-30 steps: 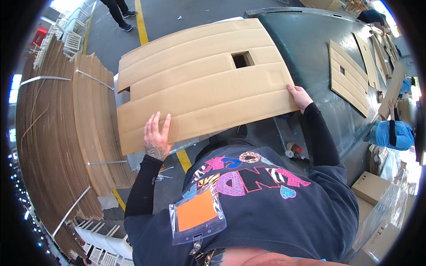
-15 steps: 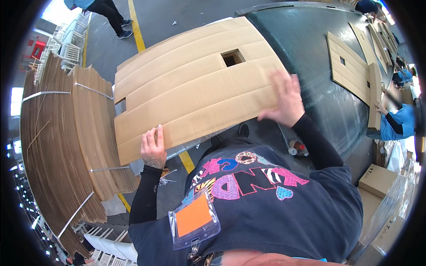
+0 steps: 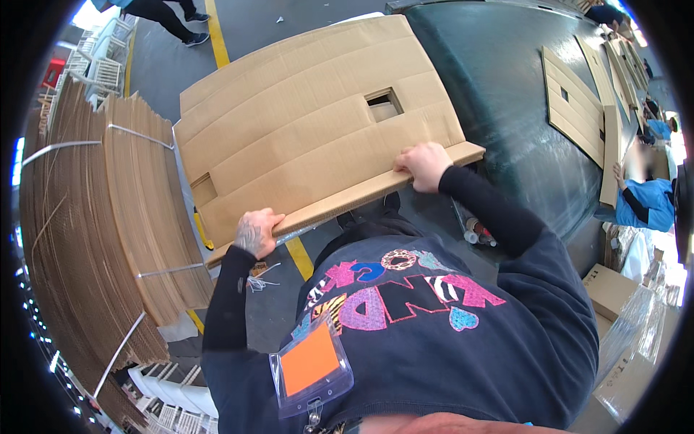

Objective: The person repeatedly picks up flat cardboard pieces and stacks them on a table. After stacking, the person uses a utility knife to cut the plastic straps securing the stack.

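A large creased cardboard sheet (image 3: 289, 130) lies before me, with a rectangular cut-out toward its right side and another near its left end. Its near strip (image 3: 343, 201) is bent up along a crease. My left hand (image 3: 258, 231) grips the left part of that strip, fingers curled over the edge. Farther right along the same edge, my right hand (image 3: 425, 165) is closed on the strip with its fingers bent over it. Both undersides of the grip are hidden.
Tall strapped stacks of flat cardboard (image 3: 144, 210) stand close on my left. A dark green table (image 3: 499, 94) extends to the right, bearing another cut-out cardboard sheet (image 3: 571, 101). Co-workers in blue (image 3: 650, 202) are at the far right. Cardboard boxes (image 3: 614, 289) sit at lower right.
My right hand has come down from over the sheet to grip its near edge. My left hand has closed on the edge too, and the near strip is now bent up.
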The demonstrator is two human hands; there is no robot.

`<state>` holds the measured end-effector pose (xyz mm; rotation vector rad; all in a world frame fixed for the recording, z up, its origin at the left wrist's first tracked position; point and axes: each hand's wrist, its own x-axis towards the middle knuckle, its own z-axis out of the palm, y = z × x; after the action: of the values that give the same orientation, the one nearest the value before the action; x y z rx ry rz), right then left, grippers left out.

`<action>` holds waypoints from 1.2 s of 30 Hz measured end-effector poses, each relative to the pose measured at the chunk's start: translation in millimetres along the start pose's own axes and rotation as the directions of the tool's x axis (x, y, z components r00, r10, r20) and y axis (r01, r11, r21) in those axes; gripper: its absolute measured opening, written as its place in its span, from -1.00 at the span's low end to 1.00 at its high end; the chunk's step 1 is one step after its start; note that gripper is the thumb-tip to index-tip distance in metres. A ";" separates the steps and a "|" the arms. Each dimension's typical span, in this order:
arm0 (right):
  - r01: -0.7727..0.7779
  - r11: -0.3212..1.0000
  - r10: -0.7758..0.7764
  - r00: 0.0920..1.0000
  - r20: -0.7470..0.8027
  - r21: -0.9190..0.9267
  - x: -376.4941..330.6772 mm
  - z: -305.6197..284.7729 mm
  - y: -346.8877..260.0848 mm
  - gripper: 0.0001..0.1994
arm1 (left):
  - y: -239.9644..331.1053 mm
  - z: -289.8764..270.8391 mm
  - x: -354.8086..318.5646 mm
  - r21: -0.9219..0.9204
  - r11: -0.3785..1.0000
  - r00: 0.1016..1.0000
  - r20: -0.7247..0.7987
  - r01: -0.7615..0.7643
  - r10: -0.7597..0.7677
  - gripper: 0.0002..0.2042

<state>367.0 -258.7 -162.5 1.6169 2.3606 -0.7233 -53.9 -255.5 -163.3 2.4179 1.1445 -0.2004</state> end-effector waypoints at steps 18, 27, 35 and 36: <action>0.519 0.837 -0.532 0.701 -0.475 -0.171 185.1 -3.7 -140.2 -0.41 | 64.3 35.5 2.9 0.198 0.958 0.962 -0.140 -0.206 0.236 -0.91; 0.543 0.825 -0.554 0.719 -0.420 -0.157 213.6 38.0 -159.0 -0.42 | 41.9 -79.4 26.9 0.091 0.964 0.968 0.067 -0.248 0.243 -0.85; 0.562 0.815 -0.557 0.694 -0.456 -0.140 217.4 26.0 -159.4 -0.46 | 52.1 -51.0 3.3 0.080 0.974 0.977 0.051 -0.212 0.209 -0.74; 0.566 0.817 -0.548 0.701 -0.457 -0.111 217.1 21.9 -162.4 -0.46 | 56.4 -47.1 -4.2 0.114 0.976 0.983 0.012 -0.186 0.185 -0.72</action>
<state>131.9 -137.4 -225.7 1.1575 3.2890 -0.4912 -16.6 -267.9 -101.1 2.6075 0.9218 -0.2130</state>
